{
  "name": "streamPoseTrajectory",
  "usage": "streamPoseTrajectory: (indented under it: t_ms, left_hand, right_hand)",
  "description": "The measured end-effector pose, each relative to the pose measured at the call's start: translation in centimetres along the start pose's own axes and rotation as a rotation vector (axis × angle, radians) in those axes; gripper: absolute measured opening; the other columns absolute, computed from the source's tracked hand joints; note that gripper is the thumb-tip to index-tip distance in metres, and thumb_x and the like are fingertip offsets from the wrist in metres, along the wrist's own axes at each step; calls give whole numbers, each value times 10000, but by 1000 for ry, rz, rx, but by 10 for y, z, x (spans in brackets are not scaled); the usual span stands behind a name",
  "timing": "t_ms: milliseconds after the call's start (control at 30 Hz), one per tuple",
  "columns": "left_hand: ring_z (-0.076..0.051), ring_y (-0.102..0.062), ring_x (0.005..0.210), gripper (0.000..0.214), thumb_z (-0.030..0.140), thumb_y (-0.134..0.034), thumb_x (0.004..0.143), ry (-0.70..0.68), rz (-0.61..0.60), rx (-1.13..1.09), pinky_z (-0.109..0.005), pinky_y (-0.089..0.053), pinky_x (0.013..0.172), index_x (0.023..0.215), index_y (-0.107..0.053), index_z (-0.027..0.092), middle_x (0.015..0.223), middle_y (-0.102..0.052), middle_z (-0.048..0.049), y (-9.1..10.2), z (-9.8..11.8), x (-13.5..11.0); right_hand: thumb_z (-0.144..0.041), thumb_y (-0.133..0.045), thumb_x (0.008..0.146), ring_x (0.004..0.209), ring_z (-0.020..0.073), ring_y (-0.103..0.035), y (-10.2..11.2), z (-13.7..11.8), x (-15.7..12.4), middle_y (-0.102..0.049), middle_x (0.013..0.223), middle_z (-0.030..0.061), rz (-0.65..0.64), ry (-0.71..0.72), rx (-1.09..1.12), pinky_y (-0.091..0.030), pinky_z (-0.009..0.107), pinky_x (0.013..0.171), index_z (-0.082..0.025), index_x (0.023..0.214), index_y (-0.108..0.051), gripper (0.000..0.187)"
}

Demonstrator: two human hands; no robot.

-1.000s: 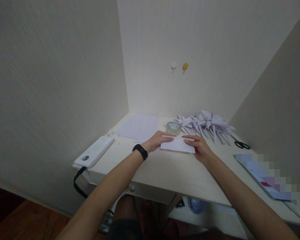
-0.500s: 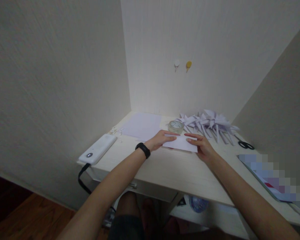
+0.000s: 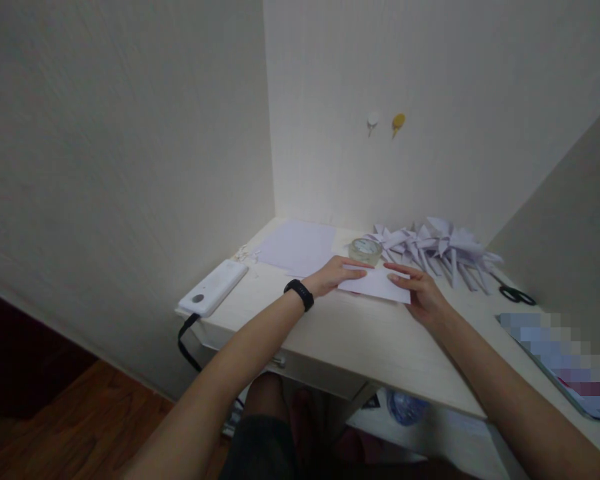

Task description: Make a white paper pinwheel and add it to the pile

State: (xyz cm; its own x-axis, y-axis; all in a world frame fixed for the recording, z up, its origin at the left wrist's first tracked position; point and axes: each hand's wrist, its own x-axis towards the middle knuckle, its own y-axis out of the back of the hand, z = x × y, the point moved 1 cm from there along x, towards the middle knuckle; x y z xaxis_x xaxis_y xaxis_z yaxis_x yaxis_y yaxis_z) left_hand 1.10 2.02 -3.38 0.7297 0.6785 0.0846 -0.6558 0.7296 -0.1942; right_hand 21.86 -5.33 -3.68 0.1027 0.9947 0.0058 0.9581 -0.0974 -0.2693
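Currently: one paper (image 3: pixel 373 284), seemingly part-folded, over the table (image 3: pixel 350 337), pinched between the fingers of left hand (image 3: pixel 331 275) and right hand (image 3: pixel 424 297). Pinwheels (image 3: pixel 445 243), apparently finished: a heap, back right, beside tape (image 3: pixel 365 251). Sheets (image 3: pixel 297 243), flat, seemingly unworked: back left.

White hook (image 3: pixel 373 119) beside yellow hook (image 3: pixel 399 121) on wall (image 3: pixel 325 100), white device (image 3: pixel 219 283) with black strap (image 3: pixel 181 337) at bench (image 3: pixel 340 337) edge, wooden floor (image 3: pixel 100 427)

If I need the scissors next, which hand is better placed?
Probably the right hand: the scissors lie on its side, nearer than to the left hand. Both hold the white paper, so the right would need to let go first.
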Motion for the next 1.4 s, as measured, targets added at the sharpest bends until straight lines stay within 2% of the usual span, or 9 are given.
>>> streamPoseTrajectory:
  t_ms: [200,400,700,933,1100,1267,1400]
  left_hand:
    - [-169,-666,769,578,391,-897,599,-7,41,19,-303,-491,751,1095,-753,130,1029,-744,-156,0,0,1]
    - [-193,-669,887,516,373,-887,622,-63,22,26,-338,-472,874,1060,-763,131,1084,-734,-156,-1,3,0]
    - [-161,-651,753,475,305,-901,597,31,57,19,-303,-469,763,1009,-772,108,948,-754,-141,-3,7,0]
    - [-172,-659,790,474,328,-893,611,4,50,28,-313,-471,794,1016,-771,115,1003,-750,-150,-5,8,0]
    - [-159,-648,740,499,331,-894,614,34,38,31,-291,-462,737,1037,-763,103,937,-755,-135,-3,9,0]
    - [-169,-663,773,494,308,-898,606,39,4,-18,-297,-474,760,1035,-763,103,957,-754,-139,-4,10,-1]
    - [-161,-655,762,454,283,-897,605,50,13,-27,-304,-482,764,1003,-770,106,934,-753,-134,-5,12,-1]
  right_hand:
    - [-252,-905,514,710,233,-698,1,1,2,-768,794,64,31,7,-16,-556,375,684,-212,811,-790,321]
    - [-225,-900,516,773,241,-715,-1,-2,0,-779,857,62,21,-19,6,-561,353,686,-219,909,-794,407]
    - [-221,-921,437,668,198,-683,-4,-4,-1,-769,753,65,32,-33,-13,-547,326,672,-182,769,-798,356]
    - [-211,-906,491,676,181,-690,-7,-7,-4,-778,840,45,-27,-3,19,-544,293,644,-225,999,-781,523]
    - [-256,-926,466,628,175,-671,-6,-5,-1,-765,739,66,4,-40,-33,-533,281,605,-172,789,-794,360]
    - [-253,-917,480,643,168,-669,-6,-4,-1,-777,805,61,-12,-25,-28,-512,289,624,-191,832,-799,377]
    - [-233,-911,453,643,166,-654,-5,-5,-1,-762,737,48,3,-24,-29,-493,303,655,-192,796,-802,362]
